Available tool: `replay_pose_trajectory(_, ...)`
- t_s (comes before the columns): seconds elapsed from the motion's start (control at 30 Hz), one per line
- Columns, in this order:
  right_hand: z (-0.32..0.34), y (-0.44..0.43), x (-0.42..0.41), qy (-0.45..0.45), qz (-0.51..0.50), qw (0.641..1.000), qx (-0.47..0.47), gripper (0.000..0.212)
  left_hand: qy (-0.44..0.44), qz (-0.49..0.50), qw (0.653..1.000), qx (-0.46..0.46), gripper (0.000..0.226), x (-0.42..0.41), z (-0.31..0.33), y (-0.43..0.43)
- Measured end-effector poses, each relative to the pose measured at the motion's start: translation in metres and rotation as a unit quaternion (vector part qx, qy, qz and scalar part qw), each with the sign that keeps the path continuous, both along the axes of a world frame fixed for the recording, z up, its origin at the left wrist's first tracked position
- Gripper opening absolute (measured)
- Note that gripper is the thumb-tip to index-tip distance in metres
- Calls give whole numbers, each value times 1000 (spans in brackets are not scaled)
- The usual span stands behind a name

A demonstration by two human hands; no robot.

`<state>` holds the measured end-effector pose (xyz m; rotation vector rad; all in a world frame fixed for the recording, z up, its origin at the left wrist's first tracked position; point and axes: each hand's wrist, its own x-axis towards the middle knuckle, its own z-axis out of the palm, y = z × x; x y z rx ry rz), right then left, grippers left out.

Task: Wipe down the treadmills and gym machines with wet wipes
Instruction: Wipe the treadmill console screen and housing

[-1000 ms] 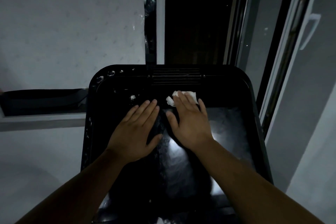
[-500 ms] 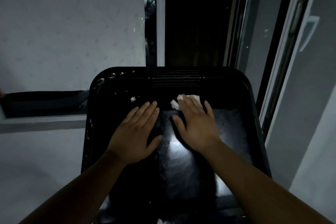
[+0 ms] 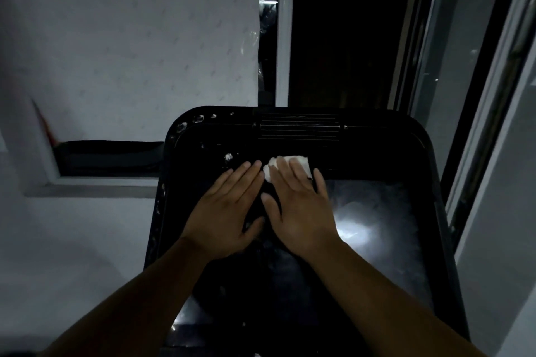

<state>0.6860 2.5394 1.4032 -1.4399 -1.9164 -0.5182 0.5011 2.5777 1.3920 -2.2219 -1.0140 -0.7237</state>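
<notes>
A black treadmill [image 3: 435,211] with rounded front corners and a ribbed vent fills the lower middle of the head view. A glare patch shines on its dark belt at the right. A white wet wipe [image 3: 301,164] lies on the front cover near the vent. My right hand [image 3: 301,211] presses flat on the wipe with straight fingers, and most of the wipe is hidden under them. My left hand [image 3: 229,209] rests flat on the black surface just left of it, with the two hands almost touching.
A pale wall [image 3: 130,52] rises at the left, with a dark recess [image 3: 107,156] low down beside the treadmill. Dark window glass and a sliding door frame [image 3: 478,95] stand behind and to the right. White specks dot the treadmill's front left corner [image 3: 200,119].
My right hand has slid the wipe back to the left, closing the gap to my left hand. The left hand has stayed put.
</notes>
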Motion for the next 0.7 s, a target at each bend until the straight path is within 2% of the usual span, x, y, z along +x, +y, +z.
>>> replay_pose_trajectory(0.1,-9,-3,20,-59,-14,998,36,60,-29,17,999,6,75,1,1,-2)
replay_pose_trajectory(0.2,9,6,10,-18,-59,998,7,65,-35,17,999,4,75,0,2,-2)
replay_pose_trajectory(0.3,14,12,-26,5,-48,999,-15,66,-46,-16,999,-4,74,-2,3,-2)
replay_pose_trajectory(0.43,4,4,-20,-23,-80,997,4,63,13,-2,999,30,74,-35,17,2)
replay_pose_trajectory(0.57,22,12,-54,52,-140,989,4,63,45,14,999,25,76,-82,26,15)
replay_pose_trajectory(0.7,8,12,-87,5,-102,995,-7,60,21,-23,999,26,71,-90,20,21)
